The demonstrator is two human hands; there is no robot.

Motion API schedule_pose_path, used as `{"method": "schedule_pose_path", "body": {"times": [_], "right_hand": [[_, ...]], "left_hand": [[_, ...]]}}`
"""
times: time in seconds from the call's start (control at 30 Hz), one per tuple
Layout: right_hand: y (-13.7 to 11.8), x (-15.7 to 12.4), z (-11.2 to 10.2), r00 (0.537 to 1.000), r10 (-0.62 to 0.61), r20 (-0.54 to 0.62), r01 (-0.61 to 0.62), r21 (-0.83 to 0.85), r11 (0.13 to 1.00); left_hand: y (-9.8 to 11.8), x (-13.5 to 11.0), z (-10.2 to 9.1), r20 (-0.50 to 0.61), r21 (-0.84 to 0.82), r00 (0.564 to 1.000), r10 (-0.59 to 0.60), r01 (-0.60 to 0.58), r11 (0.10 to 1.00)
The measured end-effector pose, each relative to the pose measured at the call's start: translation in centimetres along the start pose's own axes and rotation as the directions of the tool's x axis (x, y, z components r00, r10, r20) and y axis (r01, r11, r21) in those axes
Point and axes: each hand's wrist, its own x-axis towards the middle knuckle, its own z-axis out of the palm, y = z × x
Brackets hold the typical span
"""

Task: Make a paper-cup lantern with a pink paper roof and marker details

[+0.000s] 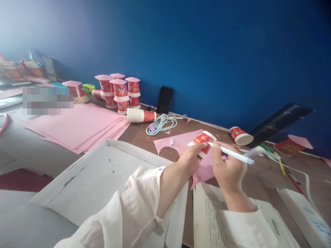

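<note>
A red paper cup [201, 138] with a gold star and a white rim lies tilted in my left hand [191, 159], whose thumb and fingers close round its side. My right hand [229, 168] grips a white marker pen [234, 154] like a writing tool. The pen's tip meets or nearly meets the cup near the star; I cannot tell which. Beneath both hands is cut pink paper [168, 140] with a curved notch. A small pale pen cap [172, 141] rests on it.
Behind stand stacked red cups with pink tops [120, 90], nested cups [141, 115], a coiled cable [162, 124] and a leaning phone [165, 100]. Pink sheets [77, 125] and a white box lid [108, 172] lie left. Rightward are another cup [240, 135] and a power strip [307, 213].
</note>
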Motion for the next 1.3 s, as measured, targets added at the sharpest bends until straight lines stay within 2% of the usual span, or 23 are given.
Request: {"method": "schedule_pose_path", "body": {"times": [0.17,0.3,0.8,1.3], "right_hand": [[0.2,0.0,-0.22,0.998,0.064,-0.018,-0.062,0.084,0.995],[0.22,0.02,-0.26,0.998,0.062,-0.013,-0.06,0.098,0.993],[0.43,0.04,-0.09,0.999,0.049,-0.012,-0.048,0.072,0.996],[0.18,0.14,-0.07,0.998,0.052,-0.024,-0.051,0.02,0.998]], "left_hand": [[-0.22,0.08,-0.18,0.048,0.053,0.999,-0.001,-0.002,0.999],[-0.31,0.01,-0.26,0.05,0.089,0.999,0.006,-0.011,0.996],[-0.52,0.13,-0.43,0.086,0.107,0.996,0.017,-0.026,0.994],[-0.46,0.05,-0.34,0.063,0.109,0.998,0.009,-0.016,0.994]]}}
